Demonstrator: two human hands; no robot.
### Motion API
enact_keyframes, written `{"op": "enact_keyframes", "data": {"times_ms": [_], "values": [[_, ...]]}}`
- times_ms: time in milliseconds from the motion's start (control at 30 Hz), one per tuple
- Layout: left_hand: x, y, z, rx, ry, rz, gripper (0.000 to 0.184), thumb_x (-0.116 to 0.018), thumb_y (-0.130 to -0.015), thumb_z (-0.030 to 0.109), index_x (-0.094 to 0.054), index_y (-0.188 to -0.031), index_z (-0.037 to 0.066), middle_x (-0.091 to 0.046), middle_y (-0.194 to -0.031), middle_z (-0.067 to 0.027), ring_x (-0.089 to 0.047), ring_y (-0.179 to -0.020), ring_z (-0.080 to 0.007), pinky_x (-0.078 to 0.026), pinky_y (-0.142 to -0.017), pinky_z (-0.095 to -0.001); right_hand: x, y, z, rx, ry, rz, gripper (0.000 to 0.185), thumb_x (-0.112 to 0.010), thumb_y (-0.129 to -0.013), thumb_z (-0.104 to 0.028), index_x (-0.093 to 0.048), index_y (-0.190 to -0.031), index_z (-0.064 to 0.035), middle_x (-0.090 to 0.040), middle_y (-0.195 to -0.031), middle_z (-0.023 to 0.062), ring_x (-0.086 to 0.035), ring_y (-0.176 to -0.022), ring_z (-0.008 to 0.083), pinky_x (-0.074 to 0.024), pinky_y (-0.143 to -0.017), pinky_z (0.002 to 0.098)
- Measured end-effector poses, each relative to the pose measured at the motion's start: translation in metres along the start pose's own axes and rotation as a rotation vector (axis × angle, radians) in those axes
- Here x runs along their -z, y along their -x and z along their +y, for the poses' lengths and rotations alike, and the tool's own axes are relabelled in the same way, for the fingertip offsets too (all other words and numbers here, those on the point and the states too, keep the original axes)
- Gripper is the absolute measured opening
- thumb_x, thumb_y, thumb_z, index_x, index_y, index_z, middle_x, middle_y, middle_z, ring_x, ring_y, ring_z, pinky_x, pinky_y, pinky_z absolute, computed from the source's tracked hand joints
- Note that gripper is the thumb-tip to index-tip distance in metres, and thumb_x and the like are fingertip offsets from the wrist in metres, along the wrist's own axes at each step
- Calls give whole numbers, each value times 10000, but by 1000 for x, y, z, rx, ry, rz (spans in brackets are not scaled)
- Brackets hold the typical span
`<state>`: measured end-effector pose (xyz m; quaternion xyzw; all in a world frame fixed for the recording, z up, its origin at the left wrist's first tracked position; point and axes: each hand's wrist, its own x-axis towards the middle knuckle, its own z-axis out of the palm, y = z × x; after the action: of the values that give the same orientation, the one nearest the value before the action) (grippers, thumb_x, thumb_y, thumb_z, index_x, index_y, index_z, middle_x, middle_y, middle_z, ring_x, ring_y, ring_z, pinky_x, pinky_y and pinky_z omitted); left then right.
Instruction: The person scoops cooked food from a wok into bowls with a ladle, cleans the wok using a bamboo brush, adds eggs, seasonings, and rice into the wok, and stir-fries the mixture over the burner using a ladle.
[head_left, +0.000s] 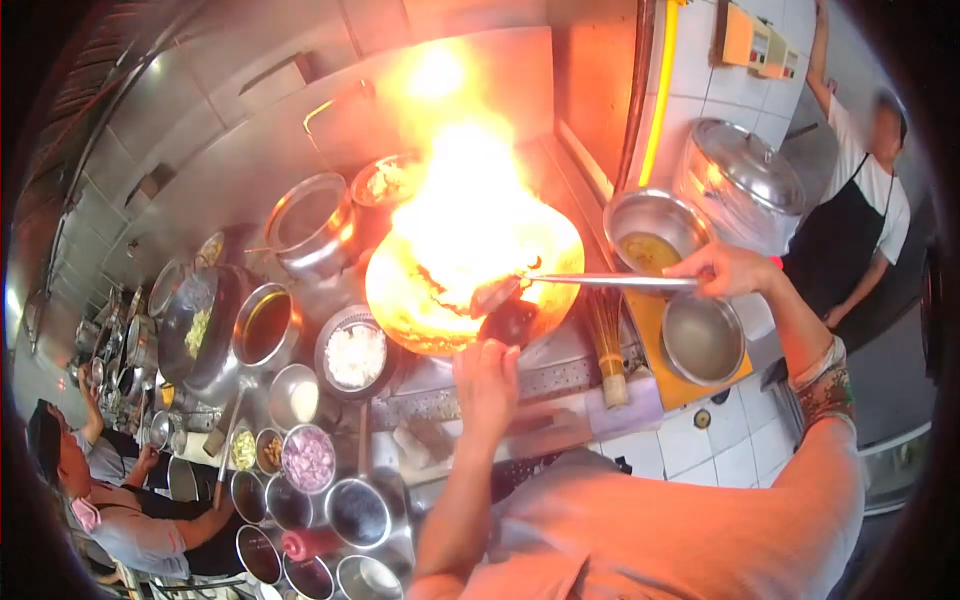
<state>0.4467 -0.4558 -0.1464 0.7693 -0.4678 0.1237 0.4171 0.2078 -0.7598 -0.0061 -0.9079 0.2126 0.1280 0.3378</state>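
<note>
Tall bright flames rise out of a wok point(552, 240) on the stove, hiding most of its contents. My left hand point(487, 380) is closed at the wok's near edge, by a dark round piece that looks like its handle or a cloth; which one I cannot tell. My right hand point(728, 270) grips the long metal handle of a ladle point(600, 280), whose bowl reaches into the wok beside the flames. A bamboo brush point(608, 350) lies right of the wok, below the ladle's handle.
Right of the wok are a metal bowl with yellow liquid point(650, 215), another bowl point(703, 338) and a lidded pot point(748, 165). Pots, a rice bowl point(354, 354) and chopped onions point(308, 458) stand left. Co-workers point(860, 230) are at both sides.
</note>
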Motion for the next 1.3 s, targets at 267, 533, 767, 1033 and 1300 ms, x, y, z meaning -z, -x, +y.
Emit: {"op": "enact_keyframes", "data": {"times_ms": [267,533,767,1033,1300], "values": [[-33,38,-40,-5,-45,-20,148,-645,-834,150,-555,-827,33,-522,-897,-148,-495,-889,-354,-406,-763,-455,-61,-47,-21,288,258,418,573,-532,-770,9,-592,-1261,-281,-656,-861,134,-615,-774,314,-477,-669,372],[-10,-7,-32,8,2,-24,163,-675,-801,121,-545,-836,29,-525,-878,-154,-500,-886,-365,-412,-762,-469,-16,-5,5,240,180,239,582,-559,-732,47,-590,-1270,-172,-665,-887,148,-621,-718,299,-482,-667,360],[-23,-13,-46,58,-2,-125,180,-663,-821,164,-583,-930,45,-555,-966,-147,-515,-988,-351,-412,-818,-470,-60,-64,-27,195,270,269,606,-533,-741,29,-559,-1304,-193,-636,-866,207,-633,-737,317,-485,-686,385],[73,103,-26,351,281,-679,287,-602,-868,244,-659,-1093,75,-627,-1093,-208,-585,-1028,-400,-457,-895,-453,-32,-58,-2,226,212,277,592,-526,-794,-5,-527,-1327,-261,-625,-828,195,-613,-708,326,-465,-669,403],[-145,311,-125,325,-59,-1022,489,-395,-932,461,-609,-1181,98,-609,-1187,-189,-569,-1089,-403,-454,-910,-464,-79,-45,-34,-109,-19,249,560,-549,-822,-61,-491,-1368,-169,-554,-681,91,-550,-598,169,-463,-595,336]]}}
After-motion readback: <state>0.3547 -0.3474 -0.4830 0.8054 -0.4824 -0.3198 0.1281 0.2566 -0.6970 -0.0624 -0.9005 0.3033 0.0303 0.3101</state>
